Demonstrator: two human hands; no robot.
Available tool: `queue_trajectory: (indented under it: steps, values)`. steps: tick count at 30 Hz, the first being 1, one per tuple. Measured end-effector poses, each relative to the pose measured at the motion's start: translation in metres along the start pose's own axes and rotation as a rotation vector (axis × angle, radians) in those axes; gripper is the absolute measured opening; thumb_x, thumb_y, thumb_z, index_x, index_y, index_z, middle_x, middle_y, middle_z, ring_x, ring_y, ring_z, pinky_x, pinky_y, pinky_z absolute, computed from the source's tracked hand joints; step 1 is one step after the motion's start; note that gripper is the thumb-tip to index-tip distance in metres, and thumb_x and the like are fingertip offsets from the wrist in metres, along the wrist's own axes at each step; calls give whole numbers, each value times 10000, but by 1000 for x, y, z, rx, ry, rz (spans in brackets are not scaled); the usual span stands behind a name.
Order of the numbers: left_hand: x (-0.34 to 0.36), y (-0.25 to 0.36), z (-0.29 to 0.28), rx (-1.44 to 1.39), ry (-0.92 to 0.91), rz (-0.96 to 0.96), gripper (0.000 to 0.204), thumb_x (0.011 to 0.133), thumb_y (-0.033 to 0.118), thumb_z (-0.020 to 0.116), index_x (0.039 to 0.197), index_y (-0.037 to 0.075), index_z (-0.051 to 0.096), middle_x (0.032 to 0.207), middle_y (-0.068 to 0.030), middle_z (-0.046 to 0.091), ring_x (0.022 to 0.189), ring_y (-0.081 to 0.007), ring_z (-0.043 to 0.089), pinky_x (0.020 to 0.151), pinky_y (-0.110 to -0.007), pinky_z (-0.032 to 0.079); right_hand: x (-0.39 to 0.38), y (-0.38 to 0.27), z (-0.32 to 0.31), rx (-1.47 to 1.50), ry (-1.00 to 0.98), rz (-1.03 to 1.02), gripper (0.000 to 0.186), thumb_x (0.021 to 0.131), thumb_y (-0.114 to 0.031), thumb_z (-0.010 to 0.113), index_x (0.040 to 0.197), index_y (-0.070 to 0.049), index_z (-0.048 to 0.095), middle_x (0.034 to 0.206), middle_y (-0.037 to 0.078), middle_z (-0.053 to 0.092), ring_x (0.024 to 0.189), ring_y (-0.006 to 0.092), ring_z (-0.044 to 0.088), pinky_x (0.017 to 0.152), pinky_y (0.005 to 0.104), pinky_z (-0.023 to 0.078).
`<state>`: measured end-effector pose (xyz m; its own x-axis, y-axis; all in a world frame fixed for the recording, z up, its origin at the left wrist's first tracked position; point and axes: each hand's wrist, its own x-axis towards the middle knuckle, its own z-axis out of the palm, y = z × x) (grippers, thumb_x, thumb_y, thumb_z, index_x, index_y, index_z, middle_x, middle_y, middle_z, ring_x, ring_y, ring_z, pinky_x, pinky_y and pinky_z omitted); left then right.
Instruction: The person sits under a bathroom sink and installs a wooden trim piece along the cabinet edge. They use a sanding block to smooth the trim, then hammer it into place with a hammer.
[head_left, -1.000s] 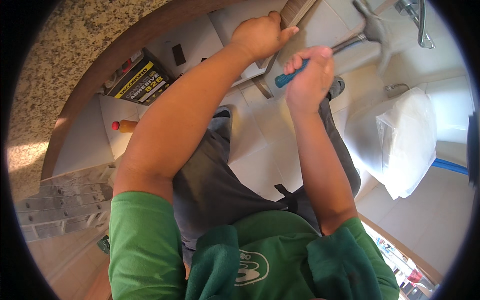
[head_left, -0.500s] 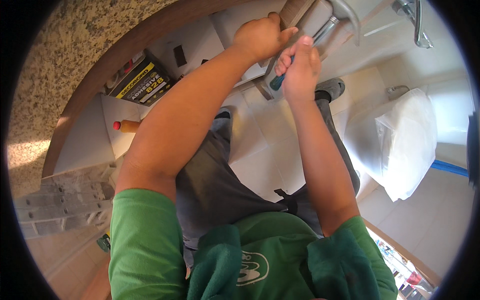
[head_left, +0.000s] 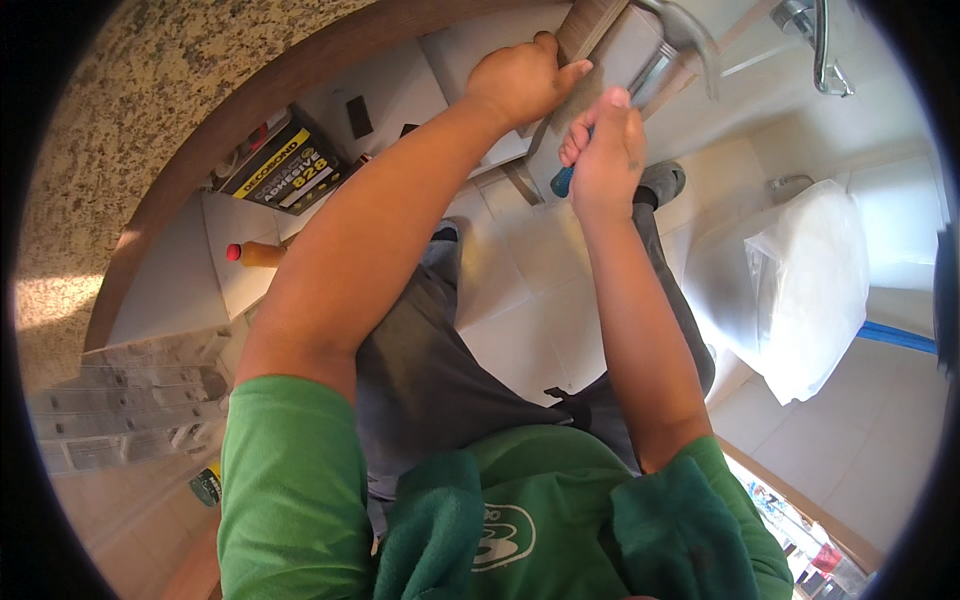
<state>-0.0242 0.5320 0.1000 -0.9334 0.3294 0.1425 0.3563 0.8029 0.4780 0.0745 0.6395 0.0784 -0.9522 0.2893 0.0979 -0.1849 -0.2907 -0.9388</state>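
Note:
My right hand [head_left: 607,152] is closed round the teal grip of a claw hammer [head_left: 652,78]. Its metal shaft slants up to the right, and the curved head reaches the top of the view beside a wood-grain board [head_left: 590,32]. At the board's left edge is my left hand [head_left: 522,80], its fingers curled and its thumb lying along the wood. The fingertips of that hand are partly hidden. What the hammer's face meets cannot be made out, as the head runs up to the picture's edge and its shaft is blurred.
A speckled stone countertop [head_left: 60,190] curves along the left. Below it sit a black-and-yellow adhesive can [head_left: 285,165] and a red-capped bottle [head_left: 258,254]. On the right are a plastic-wrapped white fixture [head_left: 810,290] and a metal tap [head_left: 822,45]. A ladder [head_left: 130,405] lies lower left.
My right hand and the hammer have shifted slightly downward and to the right. My left hand stays at the board, almost unmoved.

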Motion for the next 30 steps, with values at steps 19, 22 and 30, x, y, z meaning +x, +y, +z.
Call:
queue_trajectory:
  steps: [19,22,30]
  values:
    - [-3,1,-4,55,-56,-23,681,1004,640,437,1139,-9,594,968,-197,740,945,-360,723,831,-470,566,-116,23,-102,-619,-111,112,332,1077,-324,520,893,-49,553,667,0,499,541,79,438,504,247,363]
    - [-7,-6,0,90,-43,-1,671,1005,635,440,1139,-5,591,959,-186,742,938,-350,727,827,-470,567,-140,36,-116,-436,-126,263,310,1074,-318,535,937,-42,561,661,-11,484,527,63,417,492,239,352]
    - [-18,-27,10,76,-123,-14,674,993,651,474,1096,-7,580,934,-223,718,922,-388,709,812,-491,558,-119,19,-95,-362,-30,138,298,1071,-321,550,922,-65,515,654,-10,452,553,82,434,519,250,378]
